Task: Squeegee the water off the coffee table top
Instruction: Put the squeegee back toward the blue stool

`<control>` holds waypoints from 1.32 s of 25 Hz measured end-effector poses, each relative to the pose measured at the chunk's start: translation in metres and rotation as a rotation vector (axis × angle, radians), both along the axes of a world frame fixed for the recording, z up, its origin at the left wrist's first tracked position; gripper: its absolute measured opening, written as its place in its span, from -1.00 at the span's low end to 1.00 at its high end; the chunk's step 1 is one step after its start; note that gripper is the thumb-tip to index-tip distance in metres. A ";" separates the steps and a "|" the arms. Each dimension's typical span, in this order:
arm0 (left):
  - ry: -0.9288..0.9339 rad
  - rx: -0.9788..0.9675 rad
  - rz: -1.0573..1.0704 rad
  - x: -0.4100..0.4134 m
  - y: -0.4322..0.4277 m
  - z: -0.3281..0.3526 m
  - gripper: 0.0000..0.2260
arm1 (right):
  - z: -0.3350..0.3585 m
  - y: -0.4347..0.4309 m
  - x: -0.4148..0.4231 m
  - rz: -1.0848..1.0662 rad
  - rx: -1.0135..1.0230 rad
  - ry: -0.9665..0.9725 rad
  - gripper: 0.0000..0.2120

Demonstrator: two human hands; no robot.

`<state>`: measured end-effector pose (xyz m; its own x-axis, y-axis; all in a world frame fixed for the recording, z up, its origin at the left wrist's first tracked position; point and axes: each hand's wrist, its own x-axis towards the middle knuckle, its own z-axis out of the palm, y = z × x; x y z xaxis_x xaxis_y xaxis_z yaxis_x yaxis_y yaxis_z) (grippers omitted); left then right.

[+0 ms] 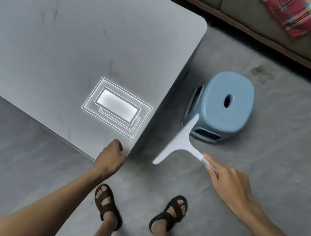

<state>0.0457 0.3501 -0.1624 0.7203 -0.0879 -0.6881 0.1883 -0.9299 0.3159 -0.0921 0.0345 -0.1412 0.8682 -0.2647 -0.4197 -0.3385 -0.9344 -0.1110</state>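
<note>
The grey coffee table top (70, 40) fills the upper left, with a bright lamp reflection near its close corner. My left hand (111, 157) rests on that near corner, fingers curled on the edge. My right hand (228, 184) holds a white squeegee (179, 141) by the end of its handle. The blade hangs in the air off the table's right side, above the floor and partly in front of a stool. No water drops can be made out on the top.
A light blue plastic stool (225, 107) stands on the grey floor right of the table. A sofa (271, 19) with a plaid cloth (293, 13) runs along the top right. My sandalled feet (138, 208) stand at the table's corner.
</note>
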 end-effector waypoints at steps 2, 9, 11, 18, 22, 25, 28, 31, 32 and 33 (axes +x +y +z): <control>-0.144 -0.051 -0.016 -0.008 -0.036 0.006 -0.89 | -0.003 -0.005 0.003 -0.316 0.167 0.012 -0.71; 0.428 -0.555 0.219 -0.041 -0.181 -0.006 -0.81 | -0.046 -0.020 0.049 -1.159 1.289 0.174 -0.85; 0.393 -0.587 0.224 -0.039 -0.206 -0.021 -0.90 | -0.061 -0.039 0.063 -1.097 1.238 0.123 -0.88; 0.189 -0.534 0.224 0.009 -0.273 -0.083 -0.83 | -0.137 -0.132 0.161 -0.902 0.880 -0.144 -0.93; 0.142 -0.485 0.143 0.025 -0.266 -0.112 -0.85 | -0.193 -0.164 0.192 -0.924 0.747 -0.176 -0.81; 0.145 -0.451 0.081 0.026 -0.256 -0.126 -0.85 | -0.233 -0.168 0.193 -0.971 0.748 -0.143 -0.74; 0.138 -0.438 0.047 0.026 -0.249 -0.126 -0.84 | -0.239 -0.166 0.187 -0.944 0.672 -0.095 -0.70; 0.131 -0.425 0.035 0.028 -0.244 -0.113 -0.85 | -0.222 -0.164 0.181 -0.917 0.583 -0.063 -0.64; 0.131 -0.415 0.033 0.027 -0.240 -0.104 -0.84 | -0.206 -0.159 0.179 -0.907 0.533 -0.017 -0.63; 0.116 -0.407 0.026 0.028 -0.237 -0.093 -0.84 | -0.193 -0.153 0.178 -0.859 0.514 -0.003 -0.66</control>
<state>0.0738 0.1135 -0.2558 0.6458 -0.3524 -0.6773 0.2655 -0.7281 0.6320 0.0860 -0.1182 -0.3344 0.4689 -0.5901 -0.6573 -0.8754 -0.2114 -0.4347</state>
